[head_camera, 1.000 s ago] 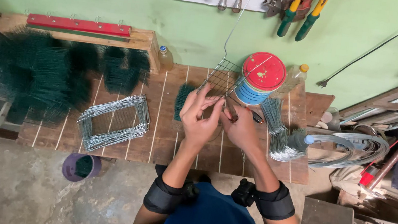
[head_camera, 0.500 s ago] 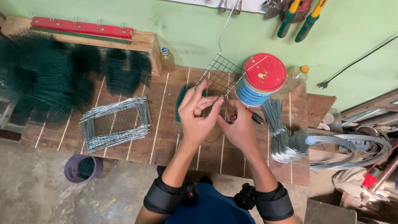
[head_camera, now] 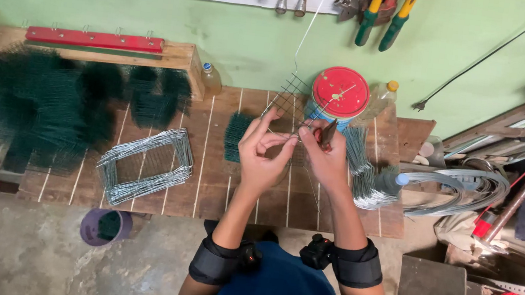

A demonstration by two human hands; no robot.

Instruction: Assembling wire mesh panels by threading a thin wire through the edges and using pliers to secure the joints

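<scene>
My left hand (head_camera: 263, 153) pinches a small wire mesh grid (head_camera: 287, 94) that sticks up and away from me, with a long wire rising from it. My right hand (head_camera: 325, 156) grips small red-handled pliers (head_camera: 329, 134) against the same piece, close to the left fingertips. Both hands hover over the middle of a wooden slatted bench (head_camera: 205, 180). A small stack of dark green wire pieces (head_camera: 236, 135) lies just left of my left hand.
A red-lidded round tin (head_camera: 340, 92) stands behind my hands. Bent wire frames (head_camera: 145, 165) lie to the left, beside heaps of green mesh pieces (head_camera: 40, 107). A bundle of straight wires (head_camera: 363, 170) and a wire coil (head_camera: 454, 191) sit right. Tools hang on the wall.
My hands stay together over the bench; the mesh piece has tilted slightly and the pliers have shifted closer to the left fingers.
</scene>
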